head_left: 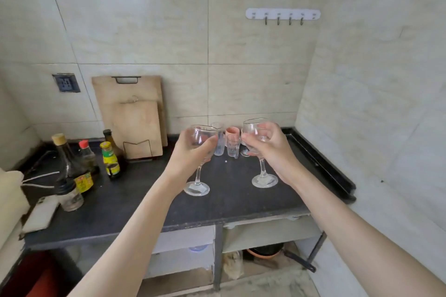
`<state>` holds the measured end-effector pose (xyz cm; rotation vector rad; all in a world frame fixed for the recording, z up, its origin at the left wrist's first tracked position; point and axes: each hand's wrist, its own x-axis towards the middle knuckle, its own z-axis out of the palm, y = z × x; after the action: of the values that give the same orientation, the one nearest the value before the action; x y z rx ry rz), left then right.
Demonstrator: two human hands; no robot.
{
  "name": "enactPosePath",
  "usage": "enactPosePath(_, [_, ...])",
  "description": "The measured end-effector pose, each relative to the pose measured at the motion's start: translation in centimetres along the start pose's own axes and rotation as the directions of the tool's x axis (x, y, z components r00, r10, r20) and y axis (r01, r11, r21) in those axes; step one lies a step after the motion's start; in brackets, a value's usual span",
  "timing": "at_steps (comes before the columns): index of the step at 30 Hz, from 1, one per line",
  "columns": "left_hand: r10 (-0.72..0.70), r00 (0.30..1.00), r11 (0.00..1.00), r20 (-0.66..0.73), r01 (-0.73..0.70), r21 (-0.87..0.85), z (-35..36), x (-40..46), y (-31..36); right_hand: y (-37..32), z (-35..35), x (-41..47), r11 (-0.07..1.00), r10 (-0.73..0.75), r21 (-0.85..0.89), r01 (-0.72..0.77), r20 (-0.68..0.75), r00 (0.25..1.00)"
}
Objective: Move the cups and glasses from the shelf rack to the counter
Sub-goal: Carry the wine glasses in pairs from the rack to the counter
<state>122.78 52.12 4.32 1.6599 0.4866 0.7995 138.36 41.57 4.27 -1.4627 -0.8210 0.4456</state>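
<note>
The left hand (193, 149) is wrapped around the bowl of a stemmed wine glass (198, 164), fingers curled over its near side, and the right hand (268, 147) grips the bowl of a second wine glass (259, 152) in the same way. Both glasses stand upright over the dark table (149, 200), their round feet at or just above its surface toward the middle; whether the feet are touching down cannot be told. Just beyond the hands, at the far edge against the tiled wall, a small cluster is already set down: a tall clear tumbler (218, 140), a short clear glass (233, 148), a pink cup (232, 130) behind it, and another clear glass (244, 144) partly hidden by the right hand. To the left stand two wooden cutting boards (135, 116) leaning on the wall, then a group of sauce bottles (84, 161) and a small jar (71, 196) near the left edge. A black tray (321, 164) lies along the right side of the table, and a white hook rail (282, 14) hangs on the wall above. The shelf rack is out of sight, so what remains on it cannot be judged; by the look of things, several pieces have reached the table, these two are about to join them, and release is the step in hand.
</note>
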Motion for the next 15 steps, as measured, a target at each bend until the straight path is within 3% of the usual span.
enactPosePath(4, [0.035, 0.995, 0.998, 0.097, -0.040, 0.051, 1.9, 6.1, -3.4, 4.5, -1.6, 6.2, 0.999, 0.035, -0.008, -0.034, 0.027, 0.999])
enactPosePath(8, [-0.004, 0.998, 0.997, 0.060, 0.000, 0.082, 3.5, 11.9, -7.1, 9.2, -2.9, 12.3, 0.996, 0.083, -0.048, -0.078, 0.113, 0.990])
enactPosePath(15, [-0.279, 0.957, 0.954, -0.078, 0.285, 0.088, 5.1, 19.4, -16.4, 16.6, -3.9, 21.0, 0.967, 0.200, -0.196, -0.161, 0.204, 0.958])
